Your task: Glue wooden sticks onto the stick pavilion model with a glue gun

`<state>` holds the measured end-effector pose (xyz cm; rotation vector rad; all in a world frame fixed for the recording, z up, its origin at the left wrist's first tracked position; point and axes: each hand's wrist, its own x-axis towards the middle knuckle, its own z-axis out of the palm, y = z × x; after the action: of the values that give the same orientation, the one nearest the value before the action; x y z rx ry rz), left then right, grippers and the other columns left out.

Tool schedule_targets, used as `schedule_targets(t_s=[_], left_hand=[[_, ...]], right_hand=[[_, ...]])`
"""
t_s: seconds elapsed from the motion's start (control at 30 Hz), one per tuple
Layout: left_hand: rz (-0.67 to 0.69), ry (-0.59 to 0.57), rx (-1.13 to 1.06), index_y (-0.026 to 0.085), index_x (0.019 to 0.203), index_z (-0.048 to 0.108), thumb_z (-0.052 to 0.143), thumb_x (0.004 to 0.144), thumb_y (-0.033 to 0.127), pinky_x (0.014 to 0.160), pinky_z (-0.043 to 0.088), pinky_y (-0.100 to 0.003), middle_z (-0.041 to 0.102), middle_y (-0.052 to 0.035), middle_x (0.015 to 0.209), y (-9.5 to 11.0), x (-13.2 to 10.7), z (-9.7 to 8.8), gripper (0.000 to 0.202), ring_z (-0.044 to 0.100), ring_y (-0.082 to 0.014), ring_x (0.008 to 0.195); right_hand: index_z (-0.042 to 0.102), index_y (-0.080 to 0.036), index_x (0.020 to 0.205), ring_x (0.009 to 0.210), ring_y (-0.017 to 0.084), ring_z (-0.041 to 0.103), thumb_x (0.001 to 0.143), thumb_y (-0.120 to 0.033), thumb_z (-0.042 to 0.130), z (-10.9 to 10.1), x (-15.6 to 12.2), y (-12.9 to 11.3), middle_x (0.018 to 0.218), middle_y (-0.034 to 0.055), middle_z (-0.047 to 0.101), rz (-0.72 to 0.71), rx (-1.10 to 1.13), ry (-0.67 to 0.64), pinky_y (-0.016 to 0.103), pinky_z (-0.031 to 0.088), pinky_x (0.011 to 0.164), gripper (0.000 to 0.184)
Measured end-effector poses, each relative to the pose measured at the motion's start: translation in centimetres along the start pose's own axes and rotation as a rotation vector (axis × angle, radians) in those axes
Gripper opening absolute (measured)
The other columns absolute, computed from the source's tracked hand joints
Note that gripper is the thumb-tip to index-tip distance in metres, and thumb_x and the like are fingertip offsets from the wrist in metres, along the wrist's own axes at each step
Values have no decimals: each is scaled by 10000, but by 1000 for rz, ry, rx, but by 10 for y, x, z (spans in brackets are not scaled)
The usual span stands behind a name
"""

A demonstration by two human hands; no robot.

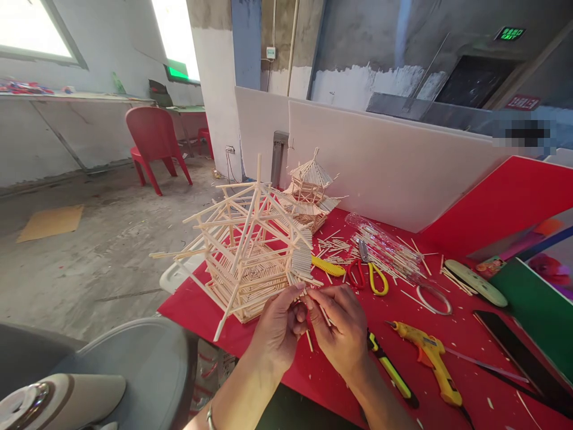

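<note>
My left hand (280, 328) is closed in a pinch at the near right corner of a pavilion model (253, 263) built from thin wooden sticks. Against it, my right hand (342, 325) pinches too, with a short wooden stick (328, 318) showing under its fingers. The fingertips of both hands meet around small stick ends, partly hidden by the fingers. Open roof beams spread from the model's central post, and one roof side (301, 255) is covered with sticks laid in a row. A finished-looking smaller pagoda (311, 185) stands behind it.
On the red table (308, 382) lie a yellow glue gun (427, 352), a utility knife (391, 369), pliers (371, 269), a yellow-handled tool (329, 266) and a bag of sticks (389, 248). A grey stool (134, 364) bears a white flask (85, 397). White boards (358, 161) stand behind.
</note>
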<state>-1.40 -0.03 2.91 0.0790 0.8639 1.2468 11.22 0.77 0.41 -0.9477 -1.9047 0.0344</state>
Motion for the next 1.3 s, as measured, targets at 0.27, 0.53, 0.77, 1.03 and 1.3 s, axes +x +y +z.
schedule_targets(t_s=[0.27, 0.53, 0.77, 1.03, 1.3], left_hand=[[5, -23, 12, 146, 653, 604, 798, 621, 202, 403, 217, -180, 547, 32, 522, 0, -1, 1, 204, 401, -50, 435], [11, 2, 13, 148, 701, 605, 798, 619, 184, 409, 230, -182, 575, 28, 605, -1, 0, 0, 212, 412, -46, 449], [2, -18, 10, 167, 802, 608, 779, 651, 233, 414, 235, -186, 581, 33, 631, 0, -2, -1, 237, 421, -55, 452], [-3, -84, 55, 136, 870, 665, 709, 721, 363, 413, 237, -187, 625, -16, 737, -2, -7, -21, 275, 435, -73, 484], [13, 16, 139, 145, 789, 684, 703, 672, 316, 427, 223, -199, 587, 3, 709, -29, -17, -41, 209, 425, -75, 489]], right_hand=[[661, -230, 1128, 791, 190, 595, 857, -116, 641, -4, -4, 0, 879, 53, 672, 9, -12, -4, 349, 482, 696, 295], [663, -230, 1125, 789, 185, 604, 871, -124, 621, -9, -8, 1, 886, 56, 664, 18, -3, -1, 347, 485, 697, 279], [682, -220, 1070, 776, 181, 608, 865, -131, 644, -8, -5, -2, 854, 51, 675, 33, -6, 22, 336, 490, 697, 226], [643, -219, 996, 780, 168, 612, 863, -136, 669, -11, -10, -3, 849, 44, 658, 75, 13, 84, 314, 497, 702, 159], [636, -224, 818, 696, 140, 645, 903, -227, 648, -21, -44, 6, 749, 2, 685, 220, 77, -6, 271, 532, 686, 86]])
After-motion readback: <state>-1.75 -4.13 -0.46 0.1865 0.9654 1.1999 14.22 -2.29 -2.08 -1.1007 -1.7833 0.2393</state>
